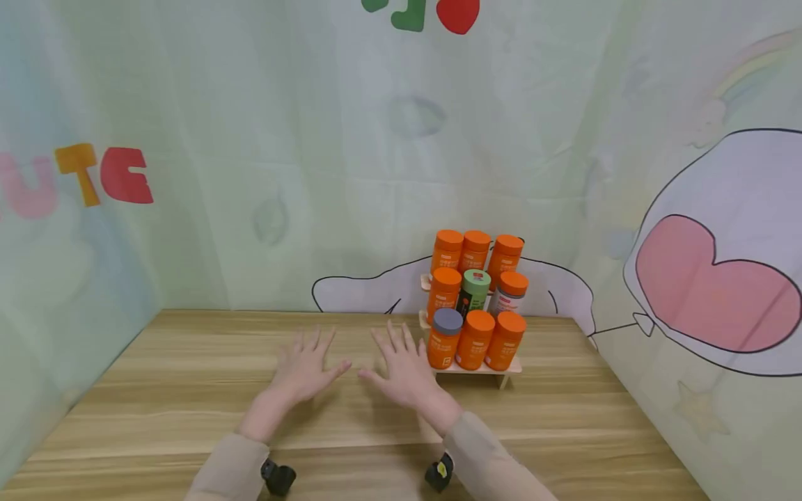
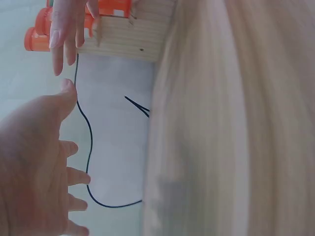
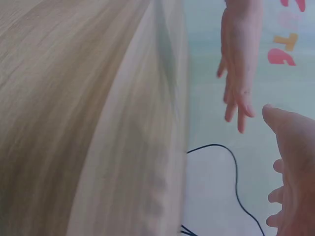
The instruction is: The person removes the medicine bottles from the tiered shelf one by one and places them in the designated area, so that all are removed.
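Over the wooden table, my left hand [image 1: 305, 372] is held with its fingers spread and nothing in it. My right hand [image 1: 406, 374] mirrors it, also spread and holding nothing, just left of a stepped wooden rack [image 1: 479, 370]. The thumbs point toward each other with a gap between them. Both wrist views show the hands raised off the tabletop. Three tiers of jars stand on the rack, mostly orange [image 1: 475, 341]. One front jar has a grey-blue lid [image 1: 447, 321]. A green-lidded jar [image 1: 474, 292] stands mid-tier, beside a grey jar with an orange lid [image 1: 509, 293].
The wood-grain table [image 1: 188, 390] runs back to a printed curtain [image 1: 250, 104] with cartoon letters and a balloon with a pink heart. More curtain hangs along the left and right sides. A small black device [image 1: 278, 478] sits at each wrist.
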`<state>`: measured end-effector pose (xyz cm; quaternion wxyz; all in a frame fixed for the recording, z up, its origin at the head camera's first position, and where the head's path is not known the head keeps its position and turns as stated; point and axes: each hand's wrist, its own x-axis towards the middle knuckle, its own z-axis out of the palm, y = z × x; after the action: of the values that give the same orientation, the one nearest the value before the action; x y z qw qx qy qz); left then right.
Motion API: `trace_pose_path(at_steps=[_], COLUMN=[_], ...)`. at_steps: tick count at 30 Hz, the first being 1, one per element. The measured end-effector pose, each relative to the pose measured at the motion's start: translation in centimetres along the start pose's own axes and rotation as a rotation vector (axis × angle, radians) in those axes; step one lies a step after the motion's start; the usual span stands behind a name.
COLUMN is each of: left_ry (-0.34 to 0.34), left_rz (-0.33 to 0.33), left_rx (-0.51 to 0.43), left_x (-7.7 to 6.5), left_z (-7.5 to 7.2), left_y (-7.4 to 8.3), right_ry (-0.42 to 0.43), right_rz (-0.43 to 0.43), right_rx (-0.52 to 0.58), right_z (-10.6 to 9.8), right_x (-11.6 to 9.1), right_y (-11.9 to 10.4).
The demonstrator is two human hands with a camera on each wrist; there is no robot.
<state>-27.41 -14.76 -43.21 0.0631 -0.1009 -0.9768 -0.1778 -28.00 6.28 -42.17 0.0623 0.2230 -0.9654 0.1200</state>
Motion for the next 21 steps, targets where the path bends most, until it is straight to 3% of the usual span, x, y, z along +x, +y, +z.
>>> trace_pose_path(at_steps=[6, 13, 17, 21], left_ry=[0.025, 0.110, 0.161, 0.188], left_rz=[0.030, 0.066, 0.083, 0.090], left_rx=[-0.047, -0.075, -0.144, -0.290], left_x=[0.8, 1.9, 2.6, 3.4], left_z=[-0.4, -0.5, -0.6, -0.7], left_y=[1.0, 2.0, 2.6, 3.0], right_ry=[0.093, 0.221, 0.316, 0.448], right_rz=[-0.030, -0.074, -0.097, -0.150], right_rx=[0.032, 0.057, 0.082, 0.090], right_z=[-1.8, -4.3, -6.0, -7.6], right_x=[-0.5, -1.4, -1.8, -2.3], right_y=[0.2, 0.3, 0.7, 1.6])
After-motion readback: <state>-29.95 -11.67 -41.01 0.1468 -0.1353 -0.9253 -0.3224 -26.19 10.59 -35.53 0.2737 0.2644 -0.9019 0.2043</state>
